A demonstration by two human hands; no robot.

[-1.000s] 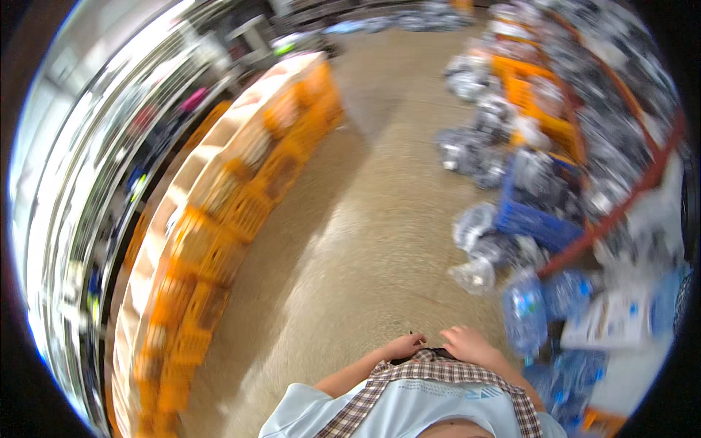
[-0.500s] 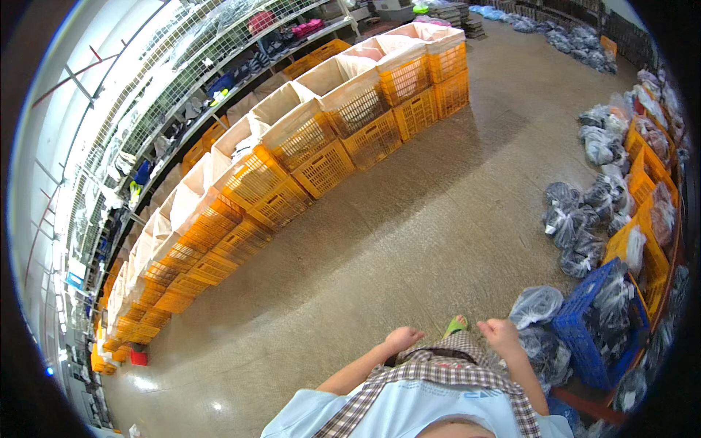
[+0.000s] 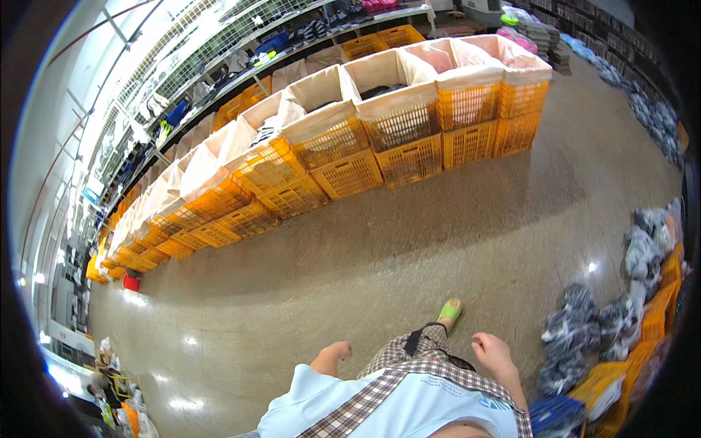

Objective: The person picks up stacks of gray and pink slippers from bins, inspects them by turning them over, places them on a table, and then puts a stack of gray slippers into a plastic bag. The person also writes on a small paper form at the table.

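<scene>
Orange plastic crates [image 3: 409, 157], stacked and lined with pale cloth bags, ran in a long row across the speckled concrete floor [image 3: 365, 270]. Both hands hung empty at the person's sides, well apart from the crates: the left hand [image 3: 334, 353] was curled loosely, the right hand [image 3: 493, 350] relaxed with fingers bent. A green sandal [image 3: 450, 312] stepped forward. Bagged dark garments [image 3: 584, 328] lay near the right hand.

Head-worn fisheye, high above the floor [image 3: 409, 241], facing steeply down.
</scene>
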